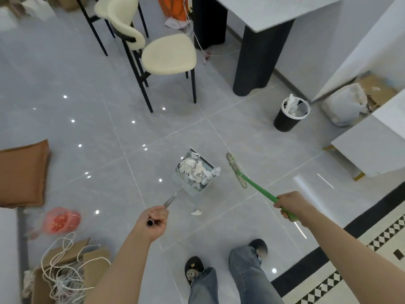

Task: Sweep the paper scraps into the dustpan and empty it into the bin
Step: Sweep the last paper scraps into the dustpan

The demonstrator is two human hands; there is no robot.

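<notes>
My left hand (156,220) grips the metal handle of a dustpan (205,185), which is lifted off the floor and filled with crumpled white paper scraps (197,168). My right hand (291,205) grips the green handle of a broom (237,171), whose head hangs just right of the dustpan. One paper scrap (196,213) lies on the grey tiles below the pan. A black bin (289,116) with a white liner, holding paper, stands far right near a dark table leg.
Cream chairs (168,53) with black legs stand ahead. A white table on dark legs (254,60) is behind the bin. A red bag (61,220), cardboard and rope (65,270) lie at left. A white cabinet (372,150) and plastic bag (346,106) sit right.
</notes>
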